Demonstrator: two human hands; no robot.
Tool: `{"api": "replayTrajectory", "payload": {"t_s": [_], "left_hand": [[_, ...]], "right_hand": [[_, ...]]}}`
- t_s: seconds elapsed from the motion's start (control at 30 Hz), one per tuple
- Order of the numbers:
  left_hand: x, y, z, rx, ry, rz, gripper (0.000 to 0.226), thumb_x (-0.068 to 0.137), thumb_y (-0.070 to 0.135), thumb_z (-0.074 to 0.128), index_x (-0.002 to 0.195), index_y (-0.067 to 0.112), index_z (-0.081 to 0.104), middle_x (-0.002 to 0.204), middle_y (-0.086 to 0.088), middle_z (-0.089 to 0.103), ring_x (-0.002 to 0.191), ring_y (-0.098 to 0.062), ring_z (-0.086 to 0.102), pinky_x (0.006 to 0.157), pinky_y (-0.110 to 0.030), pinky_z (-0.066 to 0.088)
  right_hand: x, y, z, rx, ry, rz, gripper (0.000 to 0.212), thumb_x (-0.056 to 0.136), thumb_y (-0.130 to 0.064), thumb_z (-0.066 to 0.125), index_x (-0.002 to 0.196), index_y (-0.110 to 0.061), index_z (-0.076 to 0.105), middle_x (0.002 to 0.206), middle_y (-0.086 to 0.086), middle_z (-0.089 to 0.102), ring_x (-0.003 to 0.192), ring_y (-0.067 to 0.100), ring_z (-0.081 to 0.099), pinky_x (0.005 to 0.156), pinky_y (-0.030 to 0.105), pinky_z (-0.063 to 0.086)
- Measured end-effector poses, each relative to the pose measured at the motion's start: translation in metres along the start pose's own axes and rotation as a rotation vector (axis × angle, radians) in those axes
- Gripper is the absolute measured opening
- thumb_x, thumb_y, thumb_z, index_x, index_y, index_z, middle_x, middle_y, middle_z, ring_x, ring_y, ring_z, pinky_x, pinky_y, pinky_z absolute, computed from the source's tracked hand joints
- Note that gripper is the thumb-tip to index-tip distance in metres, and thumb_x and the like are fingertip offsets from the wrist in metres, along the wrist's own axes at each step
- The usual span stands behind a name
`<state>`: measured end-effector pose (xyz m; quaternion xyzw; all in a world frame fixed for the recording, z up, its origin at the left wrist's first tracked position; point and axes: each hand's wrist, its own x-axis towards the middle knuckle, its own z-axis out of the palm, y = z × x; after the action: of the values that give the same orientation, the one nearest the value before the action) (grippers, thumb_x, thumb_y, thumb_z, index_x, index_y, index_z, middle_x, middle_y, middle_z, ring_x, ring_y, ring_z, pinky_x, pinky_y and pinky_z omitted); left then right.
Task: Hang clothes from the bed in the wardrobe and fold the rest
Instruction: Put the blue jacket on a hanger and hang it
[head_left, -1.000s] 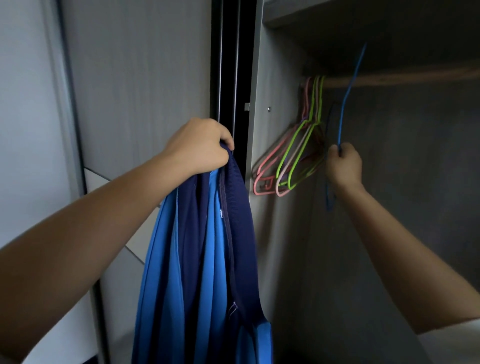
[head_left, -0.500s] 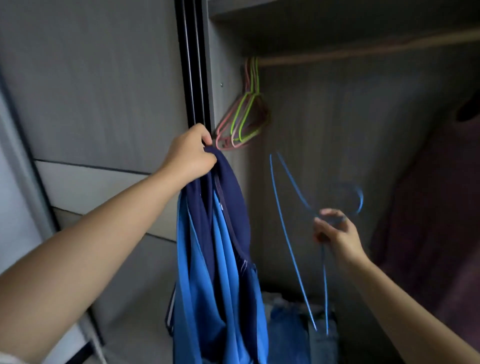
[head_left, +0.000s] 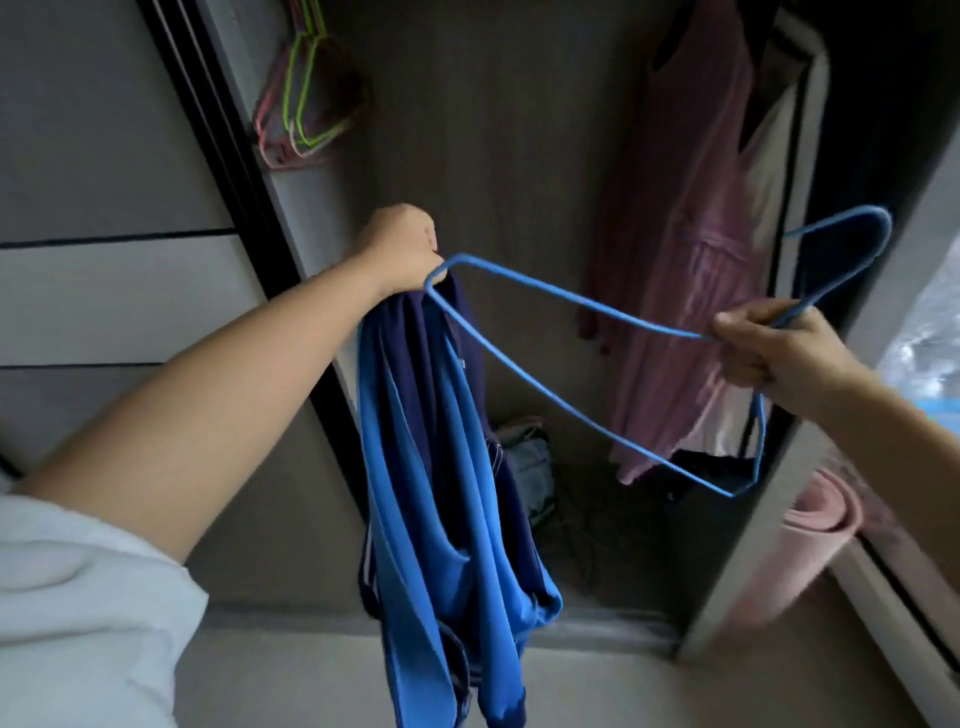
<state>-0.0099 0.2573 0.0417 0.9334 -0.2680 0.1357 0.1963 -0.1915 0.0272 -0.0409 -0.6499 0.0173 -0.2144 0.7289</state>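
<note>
Left hand (head_left: 402, 249) bunches my blue jersey (head_left: 441, 467) up high; right hand (head_left: 769, 348) grips the blue hanger (head_left: 524, 358), shoulder aimed at the collar, I reckon.

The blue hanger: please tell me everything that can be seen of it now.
The blue hanger is a thin frame, seemingly coated wire, bent into a triangle with a hook at the top right. It is off the rail, held tilted in the air before the open wardrobe. The right hand grips it at the neck below the hook. One shoulder end reaches the left hand, at the top of the blue garment.
</note>
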Motion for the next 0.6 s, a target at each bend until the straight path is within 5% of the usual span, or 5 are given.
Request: {"api": "replayTrajectory", "payload": {"t_s": [0.1, 0.2, 0.27, 0.4, 0.6], "left_hand": [[-0.016, 0.05, 0.03, 0.162, -0.092, 0.085, 0.022, 0.074, 0.003, 0.056, 0.093, 0.001, 0.066, 0.101, -0.02, 0.064, 0.095, -0.036, 0.06, 0.077, -0.036, 0.049], [-0.031, 0.099, 0.056, 0.235, -0.181, 0.158, 0.022, 0.074, 0.006, 0.053, 0.092, 0.002, 0.066, 0.097, -0.018, 0.063, 0.089, -0.037, 0.06, 0.07, -0.033, 0.049], [-0.04, 0.131, 0.068, 0.214, -0.219, 0.166, 0.021, 0.075, 0.005, 0.051, 0.089, 0.002, 0.066, 0.093, -0.017, 0.064, 0.084, -0.034, 0.06, 0.063, -0.028, 0.045], [-0.062, 0.195, 0.088, 0.257, -0.197, 0.204, 0.012, 0.077, 0.006, 0.05, 0.084, 0.003, 0.059, 0.092, -0.015, 0.06, 0.081, -0.033, 0.055, 0.062, -0.028, 0.04], [-0.088, 0.262, 0.11, 0.328, -0.133, 0.152, 0.006, 0.083, 0.006, 0.048, 0.079, 0.01, 0.047, 0.092, -0.015, 0.049, 0.097, -0.038, 0.054, 0.068, -0.032, 0.037]], "right_hand": [[-0.028, -0.009, -0.034, -0.181, 0.025, 0.022, 0.055, 0.018, -0.06, 0.086, 0.048, -0.017, 0.067, 0.032, -0.007, 0.031, 0.029, 0.0, 0.023, 0.036, 0.007, 0.018], [-0.054, -0.025, -0.063, -0.417, 0.027, 0.05, 0.023, 0.072, -0.023, 0.077, 0.051, -0.027, 0.07, 0.031, -0.002, 0.031, 0.029, 0.002, 0.023, 0.032, 0.012, 0.018], [-0.068, -0.038, -0.095, -0.6, 0.077, 0.039, 0.049, 0.085, 0.002, 0.059, 0.051, -0.033, 0.069, 0.031, -0.001, 0.033, 0.028, 0.005, 0.025, 0.032, 0.011, 0.019], [-0.1, -0.076, -0.139, -0.815, 0.153, 0.037, 0.033, 0.083, -0.007, 0.062, 0.054, -0.022, 0.065, 0.032, -0.008, 0.036, 0.029, 0.007, 0.028, 0.031, 0.008, 0.02], [-0.124, -0.092, -0.173, -0.965, 0.133, 0.02, 0.01, 0.087, -0.009, 0.059, 0.087, -0.009, 0.069, 0.031, -0.014, 0.043, 0.036, -0.006, 0.046, 0.037, 0.006, 0.031]]}}
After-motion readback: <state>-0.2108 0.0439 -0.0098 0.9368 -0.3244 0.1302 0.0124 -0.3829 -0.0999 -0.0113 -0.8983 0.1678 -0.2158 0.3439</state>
